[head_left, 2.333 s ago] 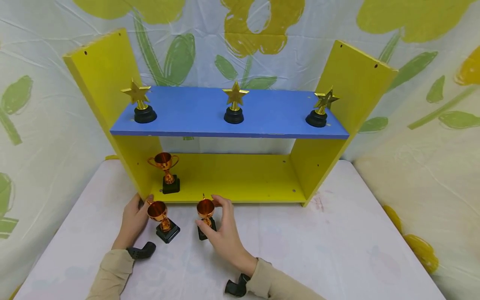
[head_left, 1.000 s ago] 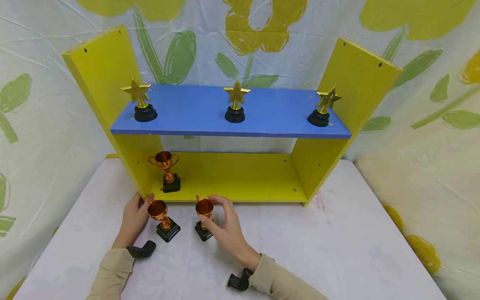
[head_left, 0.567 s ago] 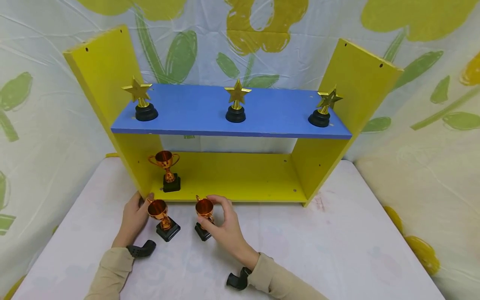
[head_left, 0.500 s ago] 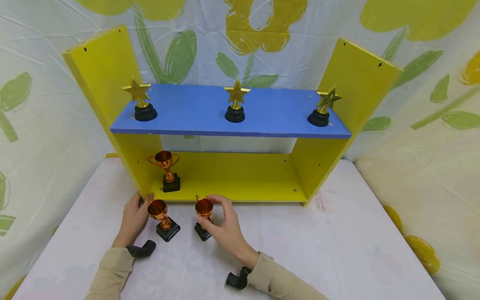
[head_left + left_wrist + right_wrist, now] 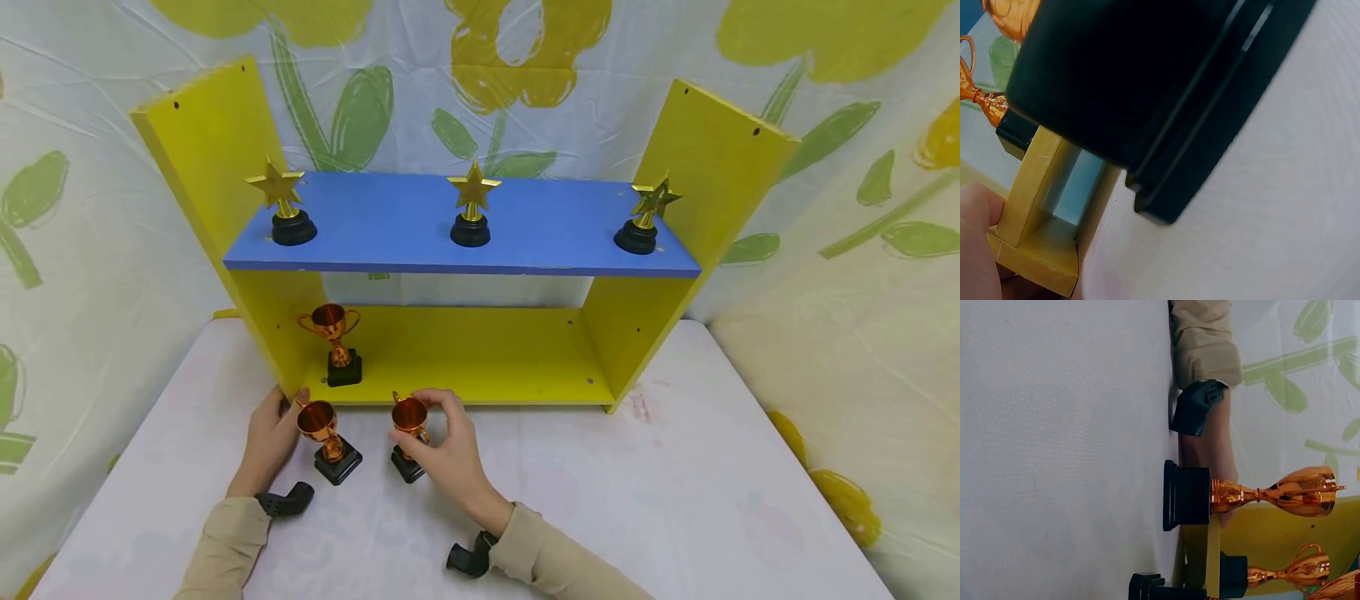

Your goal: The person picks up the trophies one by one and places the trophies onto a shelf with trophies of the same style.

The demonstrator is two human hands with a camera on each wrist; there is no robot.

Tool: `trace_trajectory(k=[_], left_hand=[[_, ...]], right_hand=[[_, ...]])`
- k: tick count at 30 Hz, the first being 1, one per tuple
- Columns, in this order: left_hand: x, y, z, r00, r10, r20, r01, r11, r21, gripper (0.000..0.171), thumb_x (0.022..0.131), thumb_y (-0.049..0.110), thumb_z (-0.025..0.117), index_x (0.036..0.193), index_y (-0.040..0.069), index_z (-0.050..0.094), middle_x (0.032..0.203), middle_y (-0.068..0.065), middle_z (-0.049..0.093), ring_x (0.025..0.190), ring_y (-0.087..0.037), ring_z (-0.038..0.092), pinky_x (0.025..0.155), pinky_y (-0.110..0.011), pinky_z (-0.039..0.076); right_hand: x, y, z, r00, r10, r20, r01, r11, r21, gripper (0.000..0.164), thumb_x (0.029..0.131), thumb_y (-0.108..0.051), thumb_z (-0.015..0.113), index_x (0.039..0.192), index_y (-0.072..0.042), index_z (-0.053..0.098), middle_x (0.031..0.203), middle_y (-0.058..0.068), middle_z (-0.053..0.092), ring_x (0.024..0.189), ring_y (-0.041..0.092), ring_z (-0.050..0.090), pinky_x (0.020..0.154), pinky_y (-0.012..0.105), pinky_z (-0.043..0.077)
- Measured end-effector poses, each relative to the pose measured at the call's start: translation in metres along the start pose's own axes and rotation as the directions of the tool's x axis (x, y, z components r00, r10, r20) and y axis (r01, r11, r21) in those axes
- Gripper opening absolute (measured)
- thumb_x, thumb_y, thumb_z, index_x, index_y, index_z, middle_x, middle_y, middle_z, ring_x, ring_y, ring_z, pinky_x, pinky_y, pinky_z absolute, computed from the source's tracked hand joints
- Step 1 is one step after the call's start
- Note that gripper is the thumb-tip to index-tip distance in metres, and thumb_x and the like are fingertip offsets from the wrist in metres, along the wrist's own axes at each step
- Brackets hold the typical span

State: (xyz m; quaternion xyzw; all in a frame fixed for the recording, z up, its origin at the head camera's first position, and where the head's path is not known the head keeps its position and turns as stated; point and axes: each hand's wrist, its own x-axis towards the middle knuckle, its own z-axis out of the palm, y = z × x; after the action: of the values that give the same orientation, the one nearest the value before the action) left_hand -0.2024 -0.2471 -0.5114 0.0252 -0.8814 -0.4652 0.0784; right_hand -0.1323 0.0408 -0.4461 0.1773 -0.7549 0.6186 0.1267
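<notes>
In the head view my left hand (image 5: pixel 270 437) grips the lower left front corner of the yellow shelf unit (image 5: pixel 465 354). The left wrist view shows the thumb against the board's edge (image 5: pixel 1029 200), with other fingers partly hidden below. Around a bronze trophy cup (image 5: pixel 409 415) on the table, my right hand (image 5: pixel 456 462) has its thumb at the stem and its fingers behind the bowl. A second bronze trophy cup (image 5: pixel 337 462) stands beside the left hand, its dark base filling much of the left wrist view. The third trophy cup (image 5: pixel 343 367) stands upright on the bottom board, at the left.
Three gold star trophies stand on the blue shelf: left (image 5: pixel 293 227), middle (image 5: pixel 470 230) and right (image 5: pixel 636 237). A white cloth covers the table (image 5: pixel 637 500). Behind the unit hangs a flower-printed curtain (image 5: pixel 405 125). Each wrist wears a black device, such as the right one (image 5: pixel 468 560).
Since the oldest frame, the trophy cup at my right hand has turned and shifted slightly left. Over the last half second the right thumb has moved a little. The left hand stays put.
</notes>
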Motion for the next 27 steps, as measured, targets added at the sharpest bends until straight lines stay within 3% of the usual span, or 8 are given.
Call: trace_trajectory(k=[5, 10, 16, 23, 27], left_hand=[[0.001, 0.0, 0.001, 1.0, -0.003, -0.001, 0.003, 1.0, 0.006, 0.064, 0.102, 0.051, 0.044, 0.141, 0.0, 0.043, 0.139, -0.026, 0.05, 0.127, -0.043, 0.046, 0.108, -0.063, 0.032], [0.001, 0.0, 0.001, 1.0, -0.006, 0.005, 0.006, 1.0, 0.003, 0.064, 0.102, 0.051, 0.044, 0.142, 0.001, 0.043, 0.141, -0.026, 0.049, 0.13, -0.043, 0.044, 0.109, -0.063, 0.031], [0.0, -0.004, 0.0, 1.0, -0.015, 0.001, 0.015, 1.0, 0.004, 0.064, 0.102, 0.052, 0.044, 0.141, 0.001, 0.044, 0.139, -0.025, 0.05, 0.126, -0.041, 0.046, 0.108, -0.063, 0.032], [0.002, -0.004, 0.001, 1.0, -0.01, -0.002, 0.01, 1.0, 0.002, 0.064, 0.102, 0.051, 0.044, 0.141, 0.001, 0.044, 0.139, -0.025, 0.05, 0.126, -0.041, 0.046, 0.108, -0.062, 0.032], [0.002, -0.004, 0.001, 1.0, -0.013, -0.003, 0.013, 1.0, 0.001, 0.065, 0.102, 0.052, 0.045, 0.142, 0.001, 0.044, 0.14, -0.025, 0.05, 0.128, -0.042, 0.045, 0.109, -0.063, 0.031]], right_hand=[[0.002, -0.008, 0.0, 1.0, 0.011, -0.013, -0.011, 1.0, -0.018, 0.049, 0.081, -0.008, 0.082, 0.124, -0.004, 0.058, 0.122, 0.006, 0.06, 0.111, 0.022, 0.054, 0.1, 0.052, 0.041], [0.002, -0.031, -0.005, 1.0, -0.005, -0.008, 0.005, 1.0, -0.015, 0.045, 0.081, -0.002, 0.08, 0.12, 0.001, 0.059, 0.115, 0.012, 0.061, 0.107, 0.023, 0.056, 0.096, 0.049, 0.043], [0.001, -0.041, -0.007, 1.0, 0.024, 0.004, -0.024, 1.0, 0.013, 0.044, 0.082, -0.002, 0.079, 0.121, -0.002, 0.06, 0.116, 0.013, 0.062, 0.109, 0.022, 0.055, 0.101, 0.052, 0.04], [0.003, -0.002, -0.005, 1.0, -0.009, 0.002, 0.009, 1.0, 0.029, 0.048, 0.084, -0.017, 0.081, 0.127, -0.021, 0.06, 0.122, -0.006, 0.06, 0.116, 0.016, 0.054, 0.104, 0.06, 0.038], [0.005, -0.005, -0.008, 1.0, -0.018, 0.0, 0.018, 0.998, 0.052, 0.048, 0.085, -0.016, 0.08, 0.128, -0.02, 0.06, 0.124, -0.004, 0.06, 0.119, 0.018, 0.053, 0.104, 0.061, 0.037]])
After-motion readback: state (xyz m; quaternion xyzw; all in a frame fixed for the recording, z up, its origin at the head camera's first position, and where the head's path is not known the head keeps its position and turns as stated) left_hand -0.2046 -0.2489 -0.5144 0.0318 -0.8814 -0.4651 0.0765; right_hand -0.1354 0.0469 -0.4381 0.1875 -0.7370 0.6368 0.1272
